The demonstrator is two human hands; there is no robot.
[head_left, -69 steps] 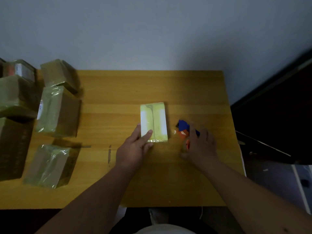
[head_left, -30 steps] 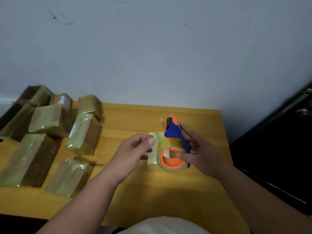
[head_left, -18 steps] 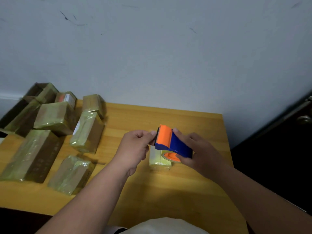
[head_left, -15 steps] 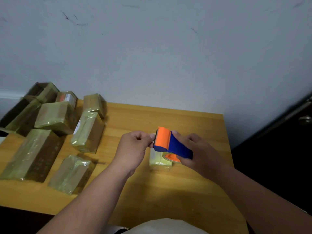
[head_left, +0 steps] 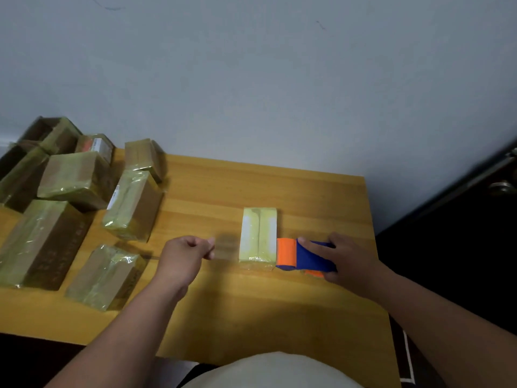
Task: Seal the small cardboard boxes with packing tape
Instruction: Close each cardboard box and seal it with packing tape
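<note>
One head-worn camera looks forward and down, from close above, at the wooden table (head_left: 279,317).

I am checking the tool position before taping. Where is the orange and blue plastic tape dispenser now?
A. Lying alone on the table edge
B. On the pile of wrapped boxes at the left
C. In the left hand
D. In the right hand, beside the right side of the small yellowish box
D: the right hand grips the orange and blue plastic tape dispenser just right of the small yellowish box.

Bare tabletop (head_left: 279,186) lies open behind the small box (head_left: 258,233), up to the wall (head_left: 251,79). Taped boxes (head_left: 84,208) crowd the left side. The tape dispenser (head_left: 303,254) blocks the box's right flank.
</note>
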